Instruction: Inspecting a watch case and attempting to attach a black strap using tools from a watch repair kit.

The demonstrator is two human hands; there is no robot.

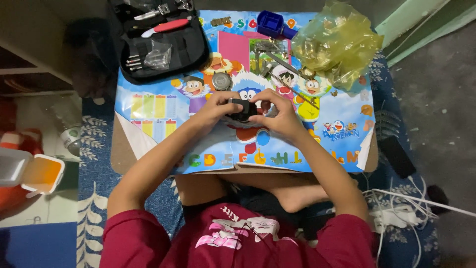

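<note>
Both of my hands meet over the middle of a small low table covered by a colourful cartoon poster [158, 106]. My left hand [216, 107] and my right hand [275, 112] grip a small black object [242, 110], perhaps a watch, from either side, fingers curled around it. Just beyond my hands lies a round metal watch part [221, 81]. Several thin metal tools [285, 69] lie on the poster beyond my right hand.
An open black tool case [161, 42] with a red-handled tool sits at the far left corner. A blue plastic holder [271, 23] and a crumpled yellow plastic bag [337, 42] lie at the far right. A white power strip [396, 216] with cables lies on the floor by my right elbow.
</note>
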